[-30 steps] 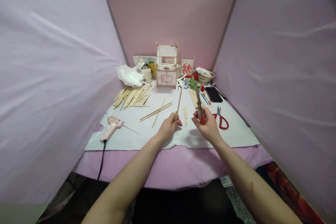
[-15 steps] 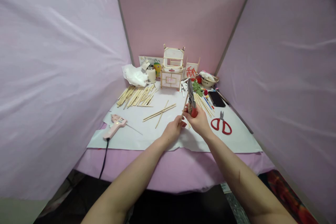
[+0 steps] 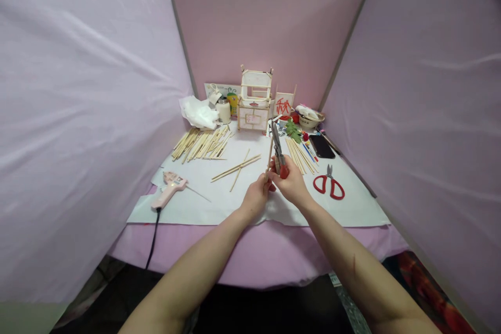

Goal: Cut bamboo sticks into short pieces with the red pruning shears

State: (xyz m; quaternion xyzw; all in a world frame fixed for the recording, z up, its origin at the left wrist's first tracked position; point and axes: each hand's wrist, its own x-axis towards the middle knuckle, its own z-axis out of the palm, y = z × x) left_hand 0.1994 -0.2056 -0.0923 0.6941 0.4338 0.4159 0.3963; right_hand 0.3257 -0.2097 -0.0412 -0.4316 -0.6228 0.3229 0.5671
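My left hand [image 3: 256, 195] is closed around the lower end of a thin wooden stick [image 3: 270, 148], which stands nearly upright. Right beside it, my right hand [image 3: 289, 180] grips pruning shears with red handles [image 3: 277, 145], their dark blades pointing up and away from me next to the stick. The fingertips of the right hand reach close to the stick; whether they touch it I cannot tell. On the white cloth left of my hands, a few sticks [image 3: 237, 168] lie crossed. More sticks [image 3: 299, 154] lie side by side just beyond my right hand.
A pink glue gun [image 3: 172, 190] with a black cord lies at left, near a pile of sticks [image 3: 201, 143]. Red-handled scissors [image 3: 329, 185] and a black phone [image 3: 321, 146] lie at right. At the back stand a stick-built model [image 3: 254, 109], a jar [image 3: 223, 110] and a bowl [image 3: 309, 121].
Both hands, with the stick and the shears, have shifted slightly left and toward me. The stick stands more upright than before. The whole view has also moved a little.
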